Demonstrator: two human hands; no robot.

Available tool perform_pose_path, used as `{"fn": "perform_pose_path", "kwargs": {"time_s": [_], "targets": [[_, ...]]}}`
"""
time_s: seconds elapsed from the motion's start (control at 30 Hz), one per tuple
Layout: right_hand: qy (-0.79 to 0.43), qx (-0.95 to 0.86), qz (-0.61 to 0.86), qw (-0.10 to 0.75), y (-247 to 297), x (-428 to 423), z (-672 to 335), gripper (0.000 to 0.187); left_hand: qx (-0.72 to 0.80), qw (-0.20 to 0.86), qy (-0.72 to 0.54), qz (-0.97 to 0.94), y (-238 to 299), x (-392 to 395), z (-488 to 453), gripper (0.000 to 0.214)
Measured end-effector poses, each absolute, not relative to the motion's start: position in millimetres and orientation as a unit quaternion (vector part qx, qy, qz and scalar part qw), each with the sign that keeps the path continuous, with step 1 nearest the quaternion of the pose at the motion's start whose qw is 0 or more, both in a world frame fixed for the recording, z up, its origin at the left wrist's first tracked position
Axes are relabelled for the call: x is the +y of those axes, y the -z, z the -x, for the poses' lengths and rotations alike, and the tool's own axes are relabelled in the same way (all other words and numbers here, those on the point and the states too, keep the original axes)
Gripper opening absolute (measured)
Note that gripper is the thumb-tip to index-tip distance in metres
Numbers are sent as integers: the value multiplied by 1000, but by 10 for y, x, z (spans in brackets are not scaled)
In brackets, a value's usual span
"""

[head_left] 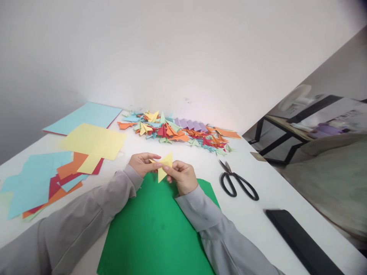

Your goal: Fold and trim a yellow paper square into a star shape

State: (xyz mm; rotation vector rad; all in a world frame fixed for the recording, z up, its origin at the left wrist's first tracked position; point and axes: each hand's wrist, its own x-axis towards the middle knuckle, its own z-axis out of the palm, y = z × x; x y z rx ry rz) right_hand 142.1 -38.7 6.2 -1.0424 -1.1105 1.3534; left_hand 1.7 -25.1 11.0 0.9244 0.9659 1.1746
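A small folded yellow paper figure (165, 165) with pointed tips is held up between my two hands, above the far end of a green mat (155, 229). My left hand (142, 164) pinches its left side between thumb and fingers. On the right side, my right hand (183, 176) is closed on the same paper, thumb in front and fingers curled behind. Parts of the figure are covered by my fingers. Behind my hands lies a long pile of folded paper figures (168, 130) in several colours.
Black-handled scissors (236, 181) lie right of the mat, tips pointing away. Nearer is a long black object (298, 240). Loose sheets spread at left, including a yellow sheet (91, 140) and a light blue sheet (43, 175). A wall (172, 57) rises behind the white table (243, 233).
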Motion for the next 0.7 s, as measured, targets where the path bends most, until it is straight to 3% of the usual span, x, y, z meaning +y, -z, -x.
{"fn": "perform_pose_path", "kwargs": {"time_s": [0.3,0.7], "targets": [[-621,-410,422,518,-64,-363,-1404,26,423,677,-513,-315,-203,-244,-13,43],[-602,-401,428,542,-51,-359,-1400,24,410,630,-545,-372,-168,-259,-64,53]]}}
